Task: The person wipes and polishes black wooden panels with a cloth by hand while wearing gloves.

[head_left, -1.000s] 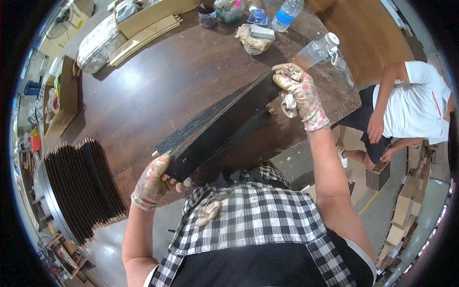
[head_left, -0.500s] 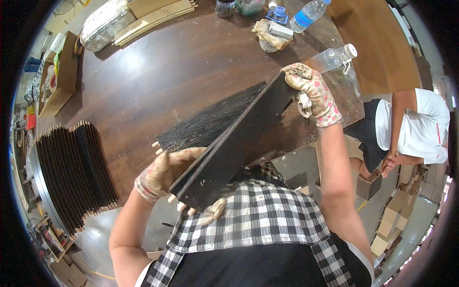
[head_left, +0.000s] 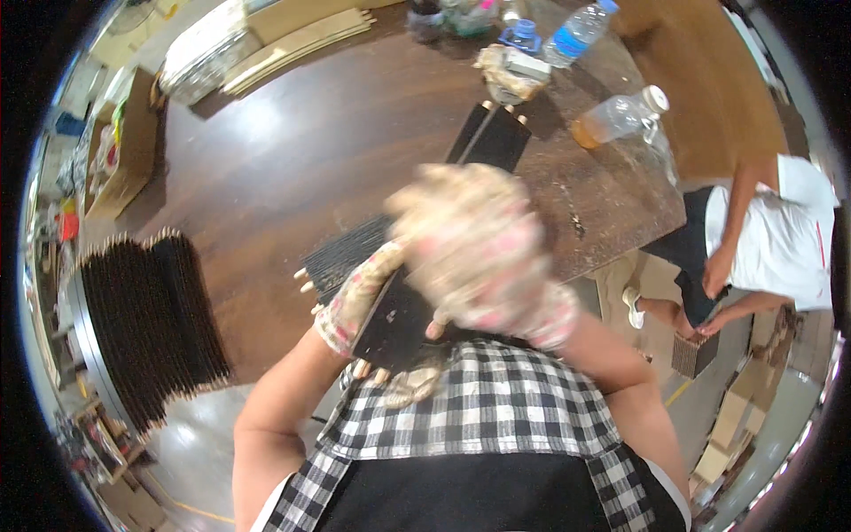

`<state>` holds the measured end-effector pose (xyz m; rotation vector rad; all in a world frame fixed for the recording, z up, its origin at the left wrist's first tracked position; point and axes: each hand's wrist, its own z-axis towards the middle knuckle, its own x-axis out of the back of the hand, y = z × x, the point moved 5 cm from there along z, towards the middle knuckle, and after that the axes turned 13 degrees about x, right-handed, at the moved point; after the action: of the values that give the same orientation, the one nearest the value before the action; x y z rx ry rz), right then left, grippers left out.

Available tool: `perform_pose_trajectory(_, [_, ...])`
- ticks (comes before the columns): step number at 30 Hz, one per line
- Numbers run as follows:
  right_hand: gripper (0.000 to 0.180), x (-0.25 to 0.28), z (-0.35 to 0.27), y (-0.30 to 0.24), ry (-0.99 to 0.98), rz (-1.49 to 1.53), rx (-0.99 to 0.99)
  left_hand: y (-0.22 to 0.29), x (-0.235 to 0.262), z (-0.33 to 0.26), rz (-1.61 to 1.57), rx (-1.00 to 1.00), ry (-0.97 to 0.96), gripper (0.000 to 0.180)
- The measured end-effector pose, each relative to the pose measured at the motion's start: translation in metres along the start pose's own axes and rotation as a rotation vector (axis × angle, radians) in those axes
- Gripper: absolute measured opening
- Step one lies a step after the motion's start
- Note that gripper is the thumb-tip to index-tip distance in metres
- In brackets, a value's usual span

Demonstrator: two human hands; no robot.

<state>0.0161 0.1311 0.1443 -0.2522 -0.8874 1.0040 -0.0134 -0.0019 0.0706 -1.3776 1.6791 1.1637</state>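
Observation:
A long black slat-like panel point(head_left: 390, 330), with pale wooden pegs at both ends, slants from my waist toward the far right. My left hand point(head_left: 377, 277), in a cream glove with pink spots, is closed around its nearer half. Over the middle of the panel is my right hand point(head_left: 479, 244), in a matching glove. It is smeared by motion, so its fingers cannot be made out, and it hides that stretch of panel. Beneath and left of the panel, a bundle of black ridged strips point(head_left: 347, 255) with pale peg ends lies on the brown table point(head_left: 275, 168).
A curved row of black slats point(head_left: 151, 328) stands at the left. Farther back are a cardboard box point(head_left: 133, 146), a wrapped bundle point(head_left: 208, 49) and wooden strips point(head_left: 301, 51). Bottles point(head_left: 620, 120) stand at the far right; a person point(head_left: 762, 235) in white is beyond the table's right edge.
My right hand has left the panel's far end and come down to its middle. The panel has turned more upright in view, and its far end pegs now show.

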Motion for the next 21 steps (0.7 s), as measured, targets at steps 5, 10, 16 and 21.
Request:
perform_pose_trajectory(5, [0.036,0.013,0.002,0.051,-0.079,-0.705,0.079,-0.01,0.012,-0.01,0.054,0.095,0.034,0.066])
perform_pose_trajectory(10, [0.026,0.099,-0.019,0.148,0.552,0.112,-0.582,-0.008,-0.006,-0.009,-0.01,0.054,0.079,0.076])
perform_pose_trajectory(16, [0.025,0.049,0.045,0.063,0.373,-0.106,-0.107,0.016,0.006,0.017,0.131,-0.093,-0.02,0.075])
perform_pose_trajectory(21, [0.045,-0.01,0.029,0.02,-0.067,-0.449,0.068,0.036,-0.022,0.026,0.062,-0.466,0.215,0.05])
